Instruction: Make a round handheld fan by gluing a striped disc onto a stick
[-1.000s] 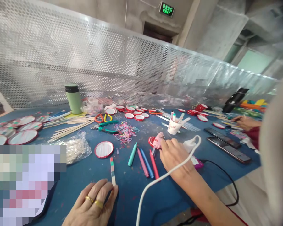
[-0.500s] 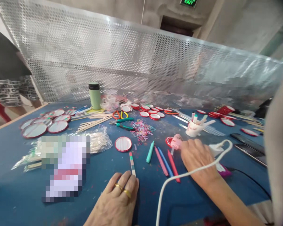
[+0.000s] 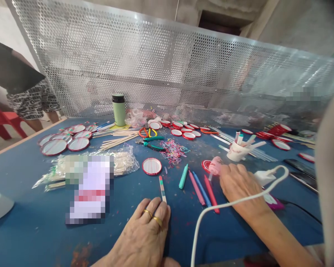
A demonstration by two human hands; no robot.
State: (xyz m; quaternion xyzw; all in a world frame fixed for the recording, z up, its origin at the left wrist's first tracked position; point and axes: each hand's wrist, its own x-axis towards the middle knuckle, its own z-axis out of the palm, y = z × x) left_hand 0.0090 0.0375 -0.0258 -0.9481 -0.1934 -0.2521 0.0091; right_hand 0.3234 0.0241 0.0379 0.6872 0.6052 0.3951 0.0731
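Observation:
My left hand [image 3: 149,233], with two gold rings, lies low on the blue table, its fingers together over the near end of a flat craft stick [image 3: 162,188] painted in red, green and pale bands. My right hand [image 3: 239,183] is closed at a pink thing with a pale narrow tip [image 3: 215,165]; the grip itself is hidden behind the hand. That tip points down beside a red round lid [image 3: 206,165]. Between the hands lie a teal marker [image 3: 184,177] and pink, blue and red pens. A red-rimmed disc [image 3: 151,166] sits beyond the stick.
A white cable [image 3: 197,237] loops across my right forearm. Pliers [image 3: 154,146], small colourful clips [image 3: 174,151], bagged sticks [image 3: 125,161] and a pen cup [image 3: 237,151] stand or lie farther back. A green flask [image 3: 119,111] stands before the perforated metal screen [image 3: 156,66]. Phones [image 3: 304,180] lie right.
The camera has turned slightly left and down, so everything sits farther right in view and a white rounded object shows at the left edge. Both hands keep nearly the same places on the table.

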